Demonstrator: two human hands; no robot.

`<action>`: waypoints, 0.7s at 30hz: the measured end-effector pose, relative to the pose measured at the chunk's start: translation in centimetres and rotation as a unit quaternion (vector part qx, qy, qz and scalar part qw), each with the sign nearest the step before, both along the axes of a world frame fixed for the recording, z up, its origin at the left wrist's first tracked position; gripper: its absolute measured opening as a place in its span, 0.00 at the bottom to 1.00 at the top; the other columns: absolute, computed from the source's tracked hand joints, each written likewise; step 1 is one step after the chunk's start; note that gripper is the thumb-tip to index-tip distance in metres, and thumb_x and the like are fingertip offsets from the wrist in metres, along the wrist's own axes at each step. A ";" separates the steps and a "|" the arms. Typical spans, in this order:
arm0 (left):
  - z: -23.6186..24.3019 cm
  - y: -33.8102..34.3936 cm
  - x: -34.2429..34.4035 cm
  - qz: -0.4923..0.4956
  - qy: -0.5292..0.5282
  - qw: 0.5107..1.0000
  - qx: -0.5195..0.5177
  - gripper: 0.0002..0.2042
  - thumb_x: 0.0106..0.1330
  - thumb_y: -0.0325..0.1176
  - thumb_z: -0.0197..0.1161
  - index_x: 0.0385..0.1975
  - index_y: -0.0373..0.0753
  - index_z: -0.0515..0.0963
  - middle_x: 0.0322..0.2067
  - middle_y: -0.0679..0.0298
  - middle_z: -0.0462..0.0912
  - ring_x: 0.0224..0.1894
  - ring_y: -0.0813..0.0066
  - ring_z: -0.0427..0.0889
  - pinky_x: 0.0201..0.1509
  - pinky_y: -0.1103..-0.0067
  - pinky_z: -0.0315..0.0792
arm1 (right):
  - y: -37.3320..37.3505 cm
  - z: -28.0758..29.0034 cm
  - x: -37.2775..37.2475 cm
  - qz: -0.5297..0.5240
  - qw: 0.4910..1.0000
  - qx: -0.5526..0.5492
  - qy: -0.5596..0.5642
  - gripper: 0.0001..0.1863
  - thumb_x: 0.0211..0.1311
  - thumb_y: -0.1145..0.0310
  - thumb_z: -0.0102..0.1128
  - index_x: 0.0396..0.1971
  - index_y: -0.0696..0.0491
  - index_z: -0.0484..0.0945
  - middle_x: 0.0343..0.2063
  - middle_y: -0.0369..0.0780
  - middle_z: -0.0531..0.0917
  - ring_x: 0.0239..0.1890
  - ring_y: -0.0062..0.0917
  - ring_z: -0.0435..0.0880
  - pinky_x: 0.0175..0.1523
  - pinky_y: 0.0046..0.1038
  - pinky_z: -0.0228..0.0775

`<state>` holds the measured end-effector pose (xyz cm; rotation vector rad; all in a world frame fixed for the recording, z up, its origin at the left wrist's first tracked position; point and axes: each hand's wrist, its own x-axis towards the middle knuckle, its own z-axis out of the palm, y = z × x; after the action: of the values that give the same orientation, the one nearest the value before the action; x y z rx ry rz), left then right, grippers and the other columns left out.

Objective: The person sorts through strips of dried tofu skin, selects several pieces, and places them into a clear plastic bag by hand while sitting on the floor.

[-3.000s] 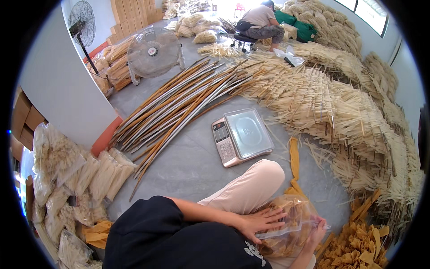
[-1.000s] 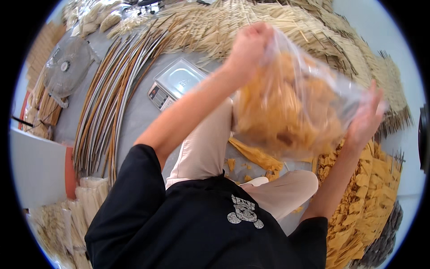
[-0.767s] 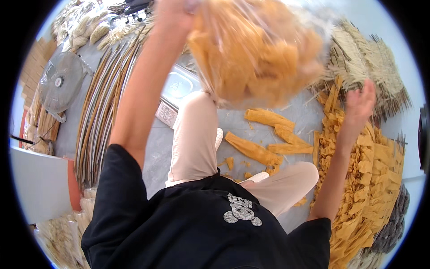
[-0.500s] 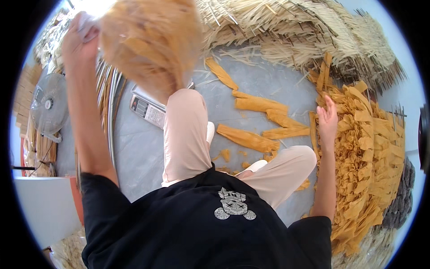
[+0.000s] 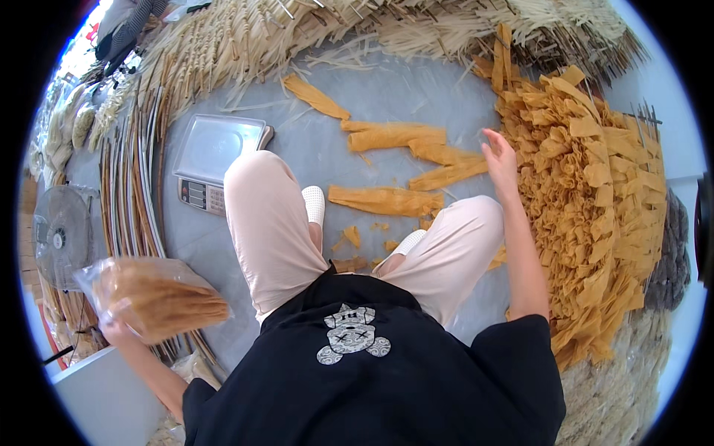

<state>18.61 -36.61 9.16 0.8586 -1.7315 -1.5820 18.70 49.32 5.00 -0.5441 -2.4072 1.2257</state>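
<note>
Down at the lower left, my left hand grips a clear plastic bag full of yellow-brown dried sheets, over a bundle of long bent rods. My right hand is raised above my bent right leg, fingers apart and holding nothing, beside a big pile of crinkled yellow sheets. Long yellow strips and small scraps lie on the grey floor between that pile and my knees. A scale with a clear-covered plate sits beyond my left knee.
Pale stacked strips on sticks line the far side. A fan and a white partition are at left. Grey material lies behind the yellow pile at right. Another person is partly visible at the top left.
The bag has swung from in front of me, up across and down to my lower left in my left hand. My right hand has let go of it and moved to the right.
</note>
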 end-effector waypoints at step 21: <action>-10.5 0.5 5.0 0.060 -0.222 0.970 0.084 0.21 0.55 0.26 0.59 0.48 0.25 0.64 0.41 0.52 0.77 0.36 0.67 0.79 0.42 0.78 0.76 | 5.0 -12.0 13.7 -0.156 0.969 -0.157 -0.114 0.14 0.59 0.70 0.54 0.44 0.56 0.76 0.39 0.35 0.79 0.42 0.20 0.76 0.43 0.22 0.70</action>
<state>23.58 -36.07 -1.30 1.4643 -1.8126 -1.5541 32.36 54.27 -7.02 -1.1691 -2.1943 1.4714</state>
